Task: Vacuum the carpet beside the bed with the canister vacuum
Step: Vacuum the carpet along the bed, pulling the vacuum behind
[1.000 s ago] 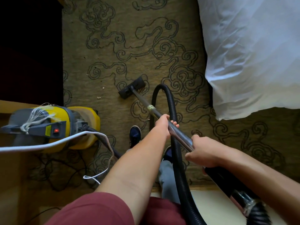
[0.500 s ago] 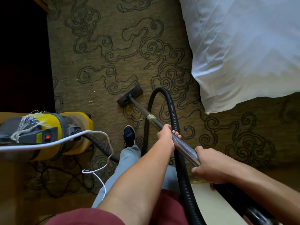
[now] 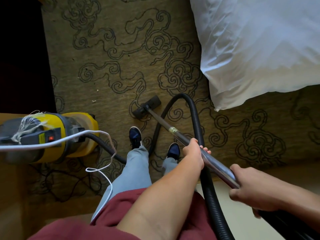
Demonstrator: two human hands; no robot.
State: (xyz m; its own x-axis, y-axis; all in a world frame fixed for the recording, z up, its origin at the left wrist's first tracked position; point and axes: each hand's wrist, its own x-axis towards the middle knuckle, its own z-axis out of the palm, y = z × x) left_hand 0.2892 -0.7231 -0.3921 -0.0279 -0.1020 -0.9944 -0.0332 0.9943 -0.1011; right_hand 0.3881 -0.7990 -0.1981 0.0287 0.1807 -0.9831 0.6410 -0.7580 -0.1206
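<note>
Pulled the floor head [image 3: 147,107] back toward the feet — both hands, left hand [image 3: 194,155] and right hand [image 3: 249,189], wrapped tight on the wand [image 3: 214,161]. Crumbs [image 3: 94,101] left on the carpet [image 3: 121,70] beside the bed [image 3: 259,49] — plenty to go.

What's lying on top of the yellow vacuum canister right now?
A frayed string bundle and a white cord crossing the canister. Its far side is hidden.

Bedroom: white-sheeted bed [image 3: 259,49] beside patterned carpet [image 3: 121,58].
</note>
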